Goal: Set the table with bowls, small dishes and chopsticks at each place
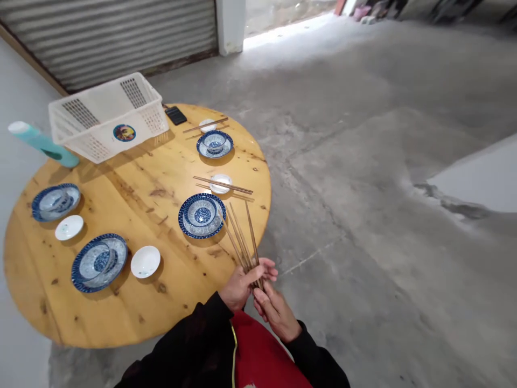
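Note:
My left hand [238, 288] is closed round a bunch of brown chopsticks [241, 240], which fan out upward over the table's right edge. Just below it, my right hand [278, 312] grips the lower ends of the same chopsticks. Closest to their tips is a blue-and-white bowl [202, 213] standing on a patterned plate [188, 230]. Behind that, a pair of chopsticks [238, 187] lies across a small white dish [220, 184]. Farther back, another pair of chopsticks [194, 128] rests on a second white dish [208, 125], beside another plate with a bowl [215, 143].
The round wooden table [161, 302] also bears two place settings at left, with plates [81, 280] and small white dishes [146, 262]. A white plastic basket [109, 121], a teal cylinder [44, 145] and a black phone [176, 115] sit toward the back. Concrete floor [363, 161] lies right.

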`<state>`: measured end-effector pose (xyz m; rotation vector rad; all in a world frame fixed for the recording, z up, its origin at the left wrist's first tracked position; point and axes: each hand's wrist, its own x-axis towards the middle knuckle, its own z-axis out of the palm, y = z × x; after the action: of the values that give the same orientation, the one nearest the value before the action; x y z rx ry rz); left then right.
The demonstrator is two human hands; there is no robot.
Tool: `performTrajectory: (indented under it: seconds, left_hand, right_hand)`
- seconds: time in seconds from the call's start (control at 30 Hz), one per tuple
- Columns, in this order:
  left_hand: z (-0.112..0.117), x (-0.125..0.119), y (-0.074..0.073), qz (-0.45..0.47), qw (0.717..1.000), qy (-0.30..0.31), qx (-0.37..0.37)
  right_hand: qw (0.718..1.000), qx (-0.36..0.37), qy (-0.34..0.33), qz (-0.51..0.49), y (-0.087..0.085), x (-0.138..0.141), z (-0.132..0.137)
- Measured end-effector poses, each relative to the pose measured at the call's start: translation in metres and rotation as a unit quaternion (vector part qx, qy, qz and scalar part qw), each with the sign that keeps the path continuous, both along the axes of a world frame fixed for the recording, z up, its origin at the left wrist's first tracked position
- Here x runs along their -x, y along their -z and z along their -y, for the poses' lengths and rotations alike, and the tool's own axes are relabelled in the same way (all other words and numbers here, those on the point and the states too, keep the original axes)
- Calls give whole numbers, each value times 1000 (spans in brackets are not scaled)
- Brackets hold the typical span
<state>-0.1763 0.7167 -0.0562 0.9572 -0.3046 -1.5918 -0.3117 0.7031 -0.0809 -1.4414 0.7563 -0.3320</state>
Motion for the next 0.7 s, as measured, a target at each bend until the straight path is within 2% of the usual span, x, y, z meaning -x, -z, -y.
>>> performTrajectory:
  seconds: [0.1,0.17,0.3,0.37,0.4,0.47,0.53,0.63,0.7]
  left_hand:
    - [35,-16,-6,-81,992,-95,-27]
    - [54,-27,-7,-98,986,-130,-46]
    - [82,-41,-1,-56,983,-157,-75]
    - [93,-46,1,-35,979,-185,-75]
    - [98,-49,2,-25,976,-203,-74]
    - [105,-56,2,-5,970,-233,-71]
    - [111,-63,1,4,965,-253,-69]
    - [118,-69,1,0,956,-285,-71]
    - [124,-69,3,-6,947,-311,-80]
  right_hand:
    - [997,40,-62,-33,4,-14,39]
    - [988,88,-112,-58,8,-24,62]
    - [953,186,-217,-101,11,-34,101]
    - [940,212,-243,-108,10,-35,123]
    - [939,230,-229,-110,10,-36,137]
    - [936,299,-151,-112,9,-44,169]
    - [906,404,-63,-111,12,-61,207]
    - [833,533,-57,-138,20,-101,257]
    - [794,561,-100,-212,26,-130,276]
